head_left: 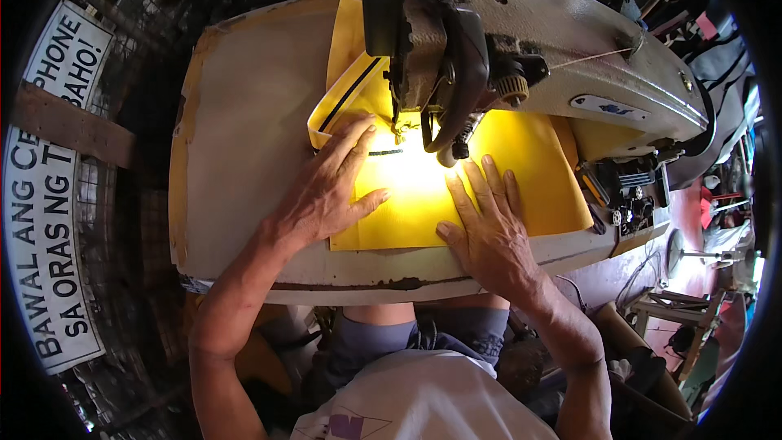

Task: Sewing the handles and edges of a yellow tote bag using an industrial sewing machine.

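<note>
A yellow sheet of material (pixel 538 183) lies on the table under the needle and presser foot (pixel 401 124) of a sewing machine (pixel 570 41). A narrow yellow strip with a dark line down its middle (pixel 346 99) loops over the sheet's left part and runs toward the needle. My left hand (pixel 326 187) rests with its fingers on the strip and sheet, thumb held apart. To the right of the needle, my right hand (pixel 490 224) lies flat on the sheet, fingers spread. Glare from the lamp washes out the sheet between my hands.
The worn table top (pixel 236 147) extends left of the sheet. Small metal parts and tools (pixel 635 187) lie beneath the machine's arm at the right. A sign (pixel 53 195) hangs on wire mesh at the far left. A stand fan (pixel 692 254) stands at the right.
</note>
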Available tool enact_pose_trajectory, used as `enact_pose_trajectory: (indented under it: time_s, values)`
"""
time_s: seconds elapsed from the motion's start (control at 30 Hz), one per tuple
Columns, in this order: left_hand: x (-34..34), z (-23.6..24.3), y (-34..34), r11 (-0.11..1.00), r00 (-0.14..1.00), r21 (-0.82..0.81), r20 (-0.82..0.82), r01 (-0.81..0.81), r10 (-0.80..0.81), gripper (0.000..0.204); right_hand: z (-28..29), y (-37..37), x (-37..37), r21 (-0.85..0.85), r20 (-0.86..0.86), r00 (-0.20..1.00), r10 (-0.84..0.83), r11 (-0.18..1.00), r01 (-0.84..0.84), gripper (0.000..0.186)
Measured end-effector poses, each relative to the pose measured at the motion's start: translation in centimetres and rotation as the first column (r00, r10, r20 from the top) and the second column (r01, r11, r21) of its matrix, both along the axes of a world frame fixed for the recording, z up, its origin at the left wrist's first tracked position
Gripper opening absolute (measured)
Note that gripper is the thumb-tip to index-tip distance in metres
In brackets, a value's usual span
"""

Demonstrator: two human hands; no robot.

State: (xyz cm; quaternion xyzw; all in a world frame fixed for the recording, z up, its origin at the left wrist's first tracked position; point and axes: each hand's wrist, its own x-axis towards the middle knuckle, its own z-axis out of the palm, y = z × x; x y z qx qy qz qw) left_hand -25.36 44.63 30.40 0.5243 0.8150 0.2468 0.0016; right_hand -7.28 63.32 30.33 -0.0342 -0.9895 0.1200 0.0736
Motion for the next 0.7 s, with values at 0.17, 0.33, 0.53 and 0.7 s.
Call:
enact_pose_trajectory:
  time_s: [0.17, 0.33, 0.53, 0.7]
  values:
    - [0.4, 0.4, -0.2, 0.998, 0.999, 0.049, -0.033, -0.032, 0.034, 0.069, 1.2, 0.1, -1.0, -0.010, -0.016, 1.000, -0.003, 1.000, 0.002, 0.052]
    - [0.4, 0.6, -0.3, 0.997, 0.986, 0.002, -0.145, 0.083, -0.082, 0.056, 1.4, 0.4, -4.5, -0.112, -0.150, 0.977, 0.152, 0.979, -0.170, 0.036]
    - [0.8, 0.6, 0.4, 0.994, 0.959, -0.011, -0.261, 0.110, -0.109, 0.040, 0.4, 0.8, -6.8, -0.082, -0.300, 0.909, 0.290, 0.941, -0.327, 0.026]
    - [1.3, 0.9, 0.6, 0.992, 0.958, -0.040, -0.255, 0.122, -0.128, 0.038, 0.5, 1.6, -6.4, -0.098, -0.208, 0.930, 0.304, 0.939, -0.328, 0.031]
